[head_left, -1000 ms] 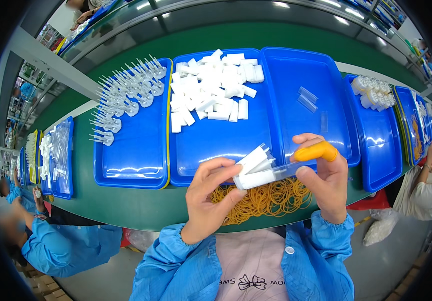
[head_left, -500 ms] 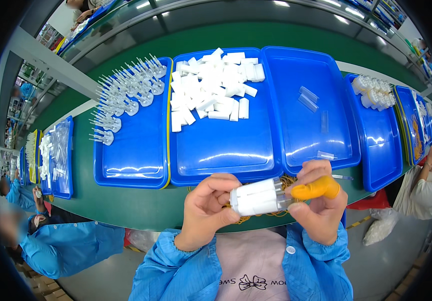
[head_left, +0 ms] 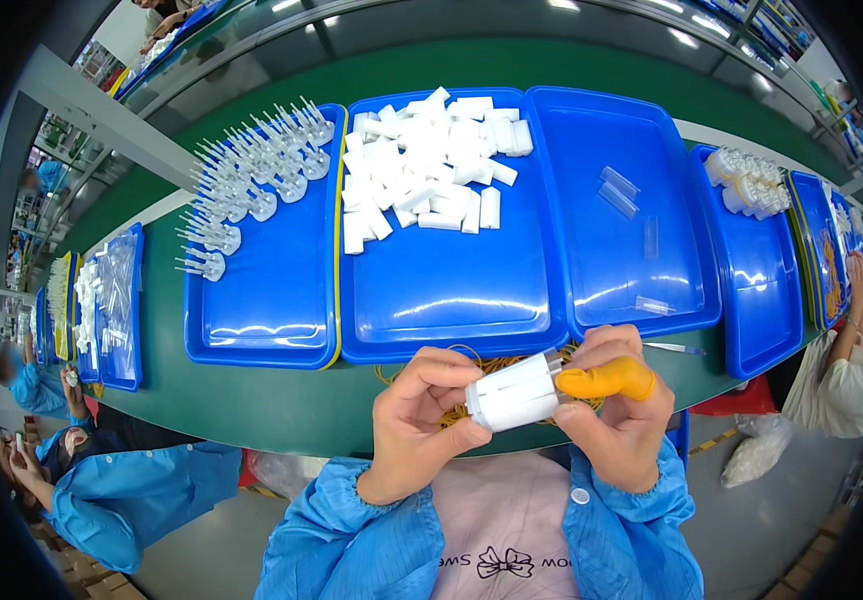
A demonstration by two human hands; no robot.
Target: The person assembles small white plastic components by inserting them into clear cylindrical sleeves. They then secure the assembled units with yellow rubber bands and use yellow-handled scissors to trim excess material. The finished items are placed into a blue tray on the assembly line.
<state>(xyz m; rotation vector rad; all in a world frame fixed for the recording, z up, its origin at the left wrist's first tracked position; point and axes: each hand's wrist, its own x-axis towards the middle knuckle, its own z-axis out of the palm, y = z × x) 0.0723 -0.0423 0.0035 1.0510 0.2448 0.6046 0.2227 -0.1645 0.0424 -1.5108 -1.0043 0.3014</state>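
Between my hands is a bundle of white blocks [head_left: 513, 395] on a translucent end piece, lying nearly sideways above the table's front edge. My left hand [head_left: 413, 425] grips the end-piece side with thumb and fingers. At the other end my right hand [head_left: 613, 410], wearing an orange-yellow finger cot [head_left: 606, 380] on one finger, closes on the bundle, where a bit of clear plastic [head_left: 552, 362] shows. Yellow rubber bands [head_left: 466, 352] lie on the table behind and partly under my hands.
Blue trays line the green table: pronged translucent bases [head_left: 251, 190] at left, white blocks [head_left: 421, 165] in the middle, clear plastic pieces [head_left: 618, 190] right, banded white bundles [head_left: 746, 180] beyond. A pen-like tool [head_left: 673, 348] lies near my right hand. Co-workers sit at both sides.
My right hand has moved left, closer to my left hand. The clear plastic that stuck out at the bundle's right end now shows much less.
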